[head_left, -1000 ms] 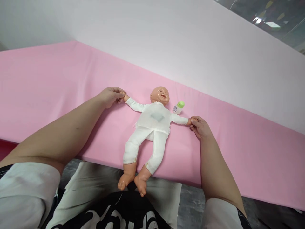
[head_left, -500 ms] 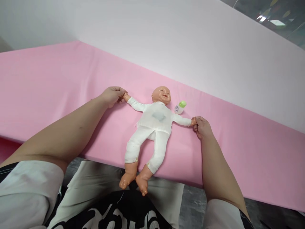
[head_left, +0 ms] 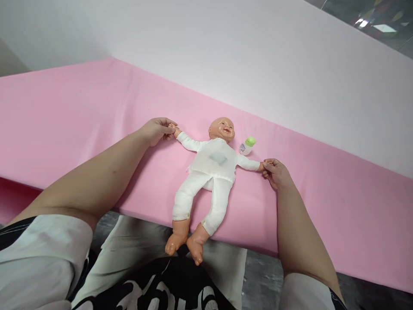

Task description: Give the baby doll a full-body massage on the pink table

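A baby doll in a white cloth suit lies on its back on the pink padded surface. Its head points away from me, and its bare feet hang over the near edge. Both doll arms are stretched out sideways. My left hand is closed around the doll's hand on the left. On the other side, my right hand pinches the other doll hand between thumb and fingers. Close to the doll's head and right arm lies a small bottle with a green cap, touched by neither hand.
A white wall rises behind the pink surface, with a dark glass pane at the upper right. Below the near edge are my light trousers, my black printed shirt and the grey floor.
The whole view has shifted slightly, so things sit a little further right. Both hands keep hold of the doll's hands, with fingers slightly re-placed. Doll and bottle stay where they were.
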`<state>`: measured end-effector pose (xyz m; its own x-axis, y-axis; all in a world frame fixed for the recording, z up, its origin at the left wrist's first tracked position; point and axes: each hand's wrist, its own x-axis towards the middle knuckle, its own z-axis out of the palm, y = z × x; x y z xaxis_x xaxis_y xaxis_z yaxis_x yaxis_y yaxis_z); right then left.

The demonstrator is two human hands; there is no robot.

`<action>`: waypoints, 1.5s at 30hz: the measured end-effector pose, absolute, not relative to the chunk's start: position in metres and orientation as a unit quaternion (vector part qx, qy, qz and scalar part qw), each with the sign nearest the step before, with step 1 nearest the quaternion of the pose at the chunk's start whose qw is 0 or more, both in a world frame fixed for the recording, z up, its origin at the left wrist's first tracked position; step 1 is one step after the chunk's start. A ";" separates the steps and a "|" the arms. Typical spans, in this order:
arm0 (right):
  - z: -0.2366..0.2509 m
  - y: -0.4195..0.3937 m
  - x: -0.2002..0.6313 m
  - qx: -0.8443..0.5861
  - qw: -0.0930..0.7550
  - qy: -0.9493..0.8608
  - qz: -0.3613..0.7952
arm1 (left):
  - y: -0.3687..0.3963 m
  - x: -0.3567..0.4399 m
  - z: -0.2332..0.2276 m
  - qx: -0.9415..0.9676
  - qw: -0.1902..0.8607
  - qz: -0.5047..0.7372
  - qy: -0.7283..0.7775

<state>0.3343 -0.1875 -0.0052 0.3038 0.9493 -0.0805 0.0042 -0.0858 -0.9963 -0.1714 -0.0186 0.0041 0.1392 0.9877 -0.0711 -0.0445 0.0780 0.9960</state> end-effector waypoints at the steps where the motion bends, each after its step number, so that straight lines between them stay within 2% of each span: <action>1: -0.005 -0.187 0.333 -0.601 0.543 -0.402 0.427 | -0.019 -0.171 0.004 0.504 0.560 0.457 0.474; 13: -0.011 -0.183 0.334 -0.632 0.533 -0.413 0.383 | -0.018 -0.165 0.006 0.501 0.525 0.452 0.519; 24: -0.005 -0.188 0.337 -0.580 0.550 -0.396 0.452 | -0.015 -0.171 0.003 0.487 0.570 0.454 0.481; 36: -0.004 -0.187 0.328 -0.614 0.531 -0.424 0.402 | -0.018 -0.167 0.005 0.520 0.512 0.462 0.504; 45: -0.007 -0.184 0.331 -0.619 0.547 -0.400 0.398 | -0.009 -0.169 -0.004 0.486 0.538 0.474 0.501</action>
